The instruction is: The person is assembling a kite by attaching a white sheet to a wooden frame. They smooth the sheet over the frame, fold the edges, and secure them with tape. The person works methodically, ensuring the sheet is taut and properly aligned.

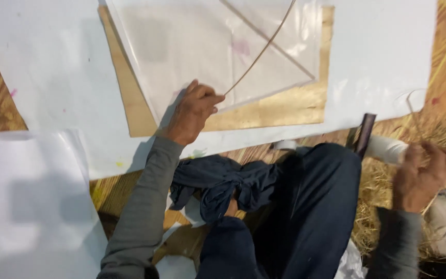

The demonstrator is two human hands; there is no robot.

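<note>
The left hand point(193, 111) pinches a thin bent stick point(262, 49), pressing its end onto the translucent kite sheet point(207, 51) (keeping it bowed). Right of the sheet, the right hand point(423, 173) clenches thin sticks point(414, 116).

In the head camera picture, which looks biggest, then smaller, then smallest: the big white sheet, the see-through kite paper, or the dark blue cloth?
1. Big white sheet
2. See-through kite paper
3. Dark blue cloth, though it lies nearer the camera, so its true size is unsure.

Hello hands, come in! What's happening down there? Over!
Left hand pinches thin curved stick on translucent kite paper. Right hand closed around thin strands. Dark cloth bunched on lap.
</note>
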